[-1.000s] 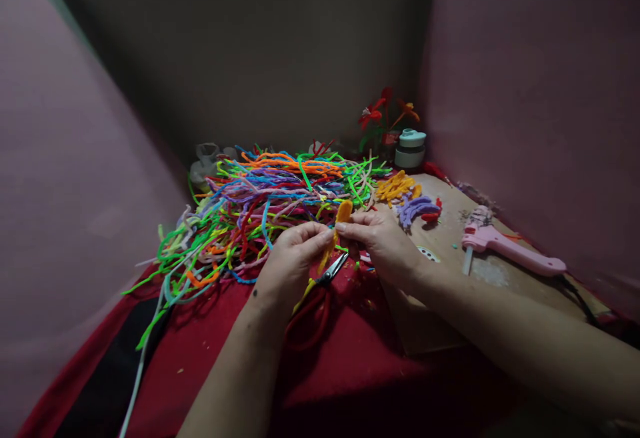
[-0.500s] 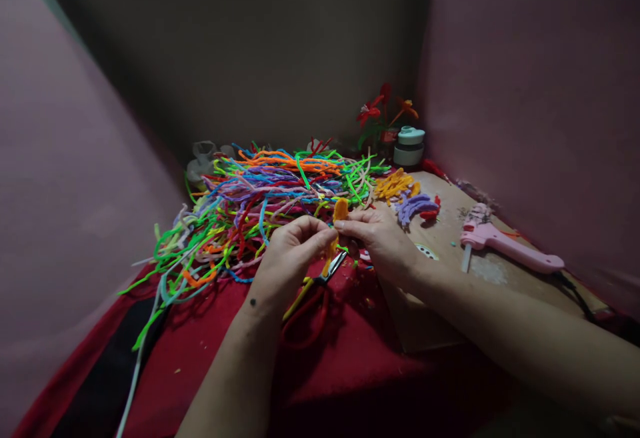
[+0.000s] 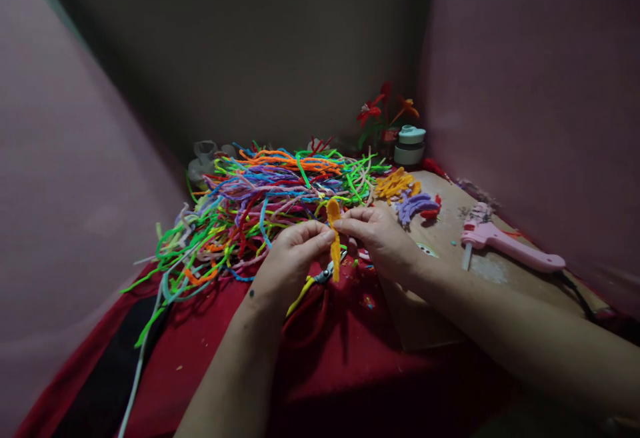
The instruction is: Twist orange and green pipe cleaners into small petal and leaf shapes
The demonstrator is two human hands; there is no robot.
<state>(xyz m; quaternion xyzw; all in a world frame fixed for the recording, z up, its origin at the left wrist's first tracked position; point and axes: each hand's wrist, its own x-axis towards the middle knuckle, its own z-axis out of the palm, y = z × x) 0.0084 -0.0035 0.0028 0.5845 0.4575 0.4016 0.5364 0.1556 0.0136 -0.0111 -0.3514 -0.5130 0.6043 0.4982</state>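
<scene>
Orange pipe cleaner [image 3: 334,238] now turned from a tilt to near upright, long axis running top to bottom, looped end up above the fingertips, loose tail hanging down past them. Looks like a twist or fold just made, the piece now squared up between both hands. Left hand [image 3: 293,261] pinching it from the left at mid-length, thumb and forefinger closed on it; right hand [image 3: 383,241] pinching from the right at the same height, fingertips nearly meeting the left's. Held in the air just in front of the heap of coloured pipe cleaners [image 3: 265,198]. Directly below it, scissors [image 3: 313,291] lying on the red cloth [image 3: 350,371]. Right of it, small orange pieces [image 3: 395,185] and purple pieces [image 3: 415,206] on a board [image 3: 450,251]; farther right, pink glue gun [image 3: 505,248].
</scene>
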